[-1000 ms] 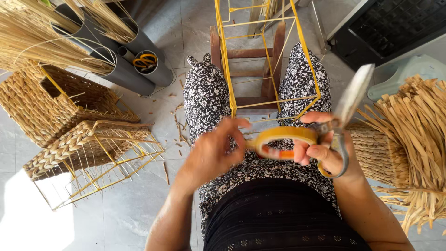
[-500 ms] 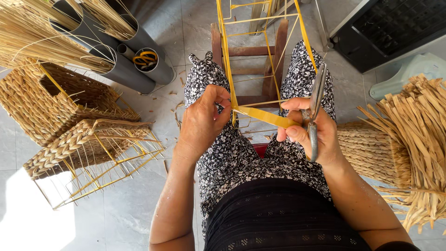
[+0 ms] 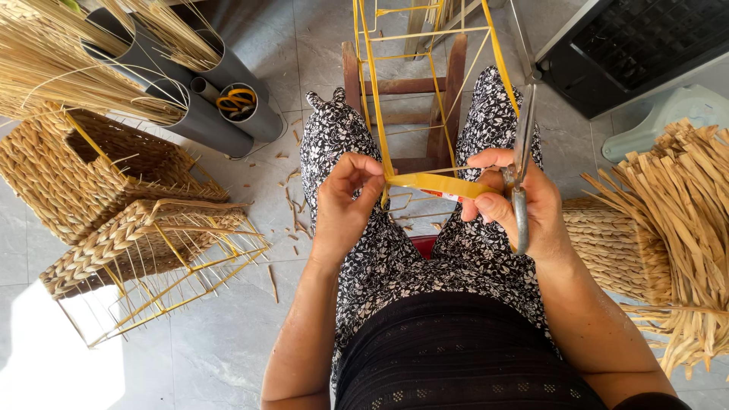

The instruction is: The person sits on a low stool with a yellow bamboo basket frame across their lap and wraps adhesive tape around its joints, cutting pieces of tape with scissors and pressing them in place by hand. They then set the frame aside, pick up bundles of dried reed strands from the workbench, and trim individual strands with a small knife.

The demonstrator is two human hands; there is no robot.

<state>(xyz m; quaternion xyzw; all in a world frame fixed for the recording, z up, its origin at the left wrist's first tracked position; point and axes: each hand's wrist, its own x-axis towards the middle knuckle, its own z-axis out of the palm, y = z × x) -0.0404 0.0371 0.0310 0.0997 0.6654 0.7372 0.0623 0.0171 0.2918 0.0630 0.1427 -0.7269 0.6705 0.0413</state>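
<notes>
A yellow wire frame [image 3: 425,45] stands between my knees over a small wooden stool [image 3: 402,87]. My left hand [image 3: 345,201] pinches the end of a yellow tape strip [image 3: 437,184] against a vertical wire of the frame. My right hand [image 3: 512,201] holds the yellow tape roll, stretching the strip sideways, and also grips grey metal scissors [image 3: 522,167] that point up past my right knee. Both hands rest above my lap in a black and white patterned dress.
Two partly woven baskets [image 3: 114,197] on wire frames lie at the left. Grey tubes [image 3: 190,99] hold dry straw and a yellow tool. Bundles of braided straw [image 3: 661,220] lie at the right. A dark crate [image 3: 638,45] stands at the top right.
Both hands have lifted from my lap to the frame. The tape strip was pulled out of the roll and its end is now pressed on the wire. The scissors swung upright.
</notes>
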